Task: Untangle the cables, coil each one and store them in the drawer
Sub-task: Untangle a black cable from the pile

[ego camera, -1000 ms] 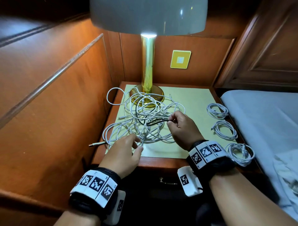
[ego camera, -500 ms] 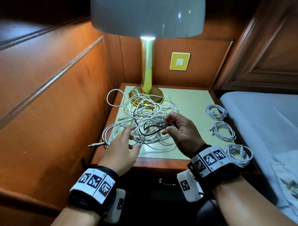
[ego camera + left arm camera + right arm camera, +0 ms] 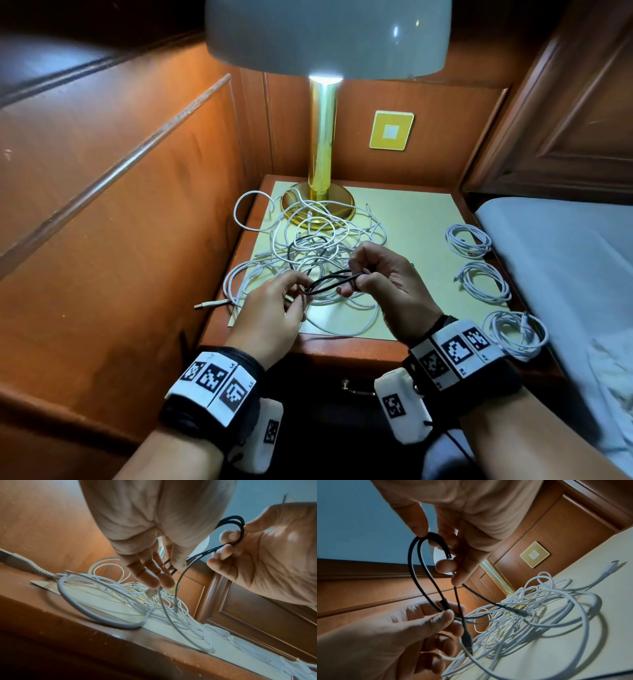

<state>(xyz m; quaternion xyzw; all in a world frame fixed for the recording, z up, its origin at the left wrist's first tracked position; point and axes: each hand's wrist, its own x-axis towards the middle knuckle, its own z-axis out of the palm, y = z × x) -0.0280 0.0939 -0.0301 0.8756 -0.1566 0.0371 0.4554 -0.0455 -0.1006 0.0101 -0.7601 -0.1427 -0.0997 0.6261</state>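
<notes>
Compared with a second ago, the black cable [image 3: 330, 281] is now lifted out of the white tangle [image 3: 308, 253] on the nightstand [image 3: 424, 219] and doubled into loops, so I judge its coiling has begun. Right hand [image 3: 380, 277] pinches the loops; left hand [image 3: 277, 301] pinches their other end, both raised above the tangle.

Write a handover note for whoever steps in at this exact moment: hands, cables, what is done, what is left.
Left hand: pinches the black cable.
Right hand: holds that cable's loops.
White tangle: on the nightstand by the lamp base; the black cable runs into it.
Done: three white coils along the nightstand's right edge.
Left: finish the black coil, untangle and coil the white cables, store all in the drawer, apparently closed.
</notes>
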